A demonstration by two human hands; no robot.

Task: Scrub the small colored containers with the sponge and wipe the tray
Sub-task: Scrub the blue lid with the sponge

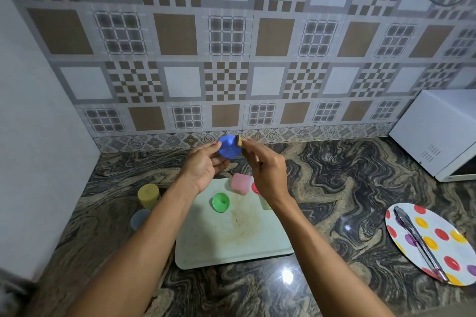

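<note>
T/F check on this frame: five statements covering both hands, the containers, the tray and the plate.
1. The left hand holds the blue container. True.
2. The right hand is empty. False: it pinches a small sponge against the blue container.
3. The green container lies on the tray. True.
4. The yellow container stands on the tray. False: it stands on the counter, left of the tray.
5. The tongs lie on the dotted plate. True.
</note>
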